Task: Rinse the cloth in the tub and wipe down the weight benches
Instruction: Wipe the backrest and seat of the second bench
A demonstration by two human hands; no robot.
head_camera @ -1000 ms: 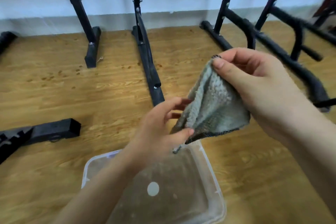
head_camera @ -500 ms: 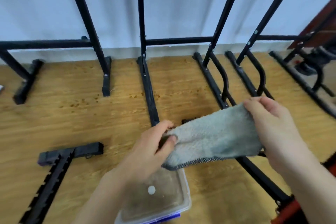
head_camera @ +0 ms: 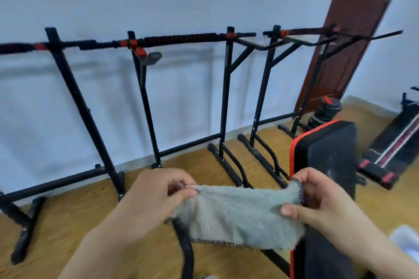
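Note:
A grey fluffy cloth [head_camera: 238, 215] with a checked hem is stretched flat between both my hands above the floor. My left hand [head_camera: 154, 197] pinches its left edge. My right hand [head_camera: 317, 201] grips its right corner. A black weight bench [head_camera: 328, 158] with red piping stands just behind and below my right hand, its pad running towards me. The tub is out of sight.
Several black pull-up racks [head_camera: 224, 97] with red-and-black grips line the pale wall. Their feet [head_camera: 229, 165] spread over the wooden floor [head_camera: 68, 222]. A brown door [head_camera: 353, 36] stands at the right. Another bench or rowing frame [head_camera: 394, 142] lies at the far right.
My view has lifted from the tub and floor up to the racks and wall. The cloth has been opened out wide between my hands, and the bench has come into sight at the right.

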